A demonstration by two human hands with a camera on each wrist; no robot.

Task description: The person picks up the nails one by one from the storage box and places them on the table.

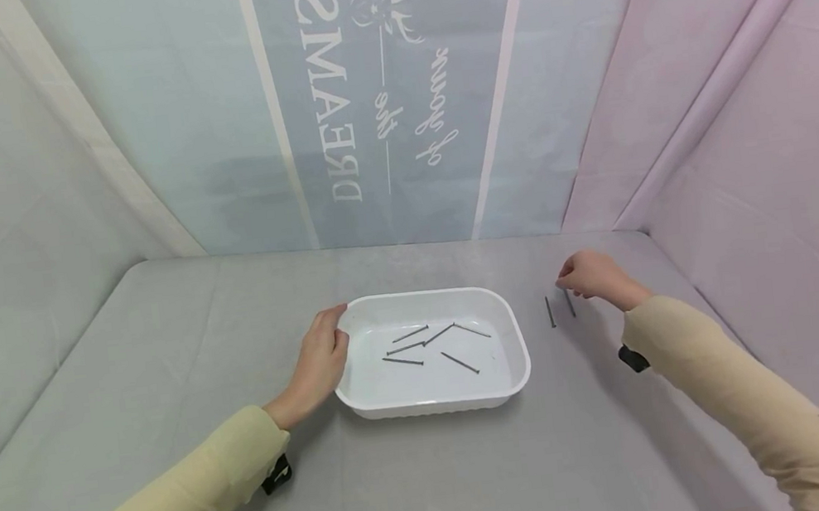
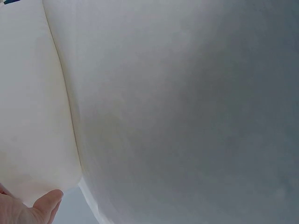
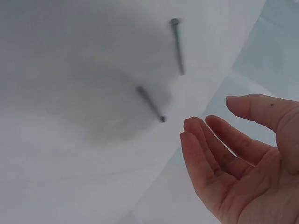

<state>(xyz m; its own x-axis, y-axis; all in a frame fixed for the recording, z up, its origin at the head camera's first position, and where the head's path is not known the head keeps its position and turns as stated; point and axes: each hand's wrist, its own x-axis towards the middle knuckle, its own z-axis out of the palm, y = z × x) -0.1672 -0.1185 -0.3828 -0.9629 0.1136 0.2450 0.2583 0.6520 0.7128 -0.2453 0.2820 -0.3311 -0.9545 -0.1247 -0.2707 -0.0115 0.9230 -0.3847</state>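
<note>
A white rectangular tray (image 1: 436,407) stands on the grey table, with several dark nails (image 1: 460,362) lying scattered on its floor. At the tray's left end, my left hand (image 1: 321,356) holds the rim, its thumb at the edge; part of the grip is hidden. To the right of the tray, two more nails lie on the table: one nearer the tray (image 1: 549,312) and one partly under my right hand (image 1: 595,276). In the right wrist view the right hand's fingers are loosely bent, the thumb stands apart, and nothing is between them; both loose nails (image 3: 178,46) show beyond the fingertips.
Pale fabric walls surround the table (image 1: 434,486) at the left, back and right. The back cloth (image 1: 405,214) carries mirrored printed lettering. Dark wrist devices (image 1: 278,474) sit under both sleeves.
</note>
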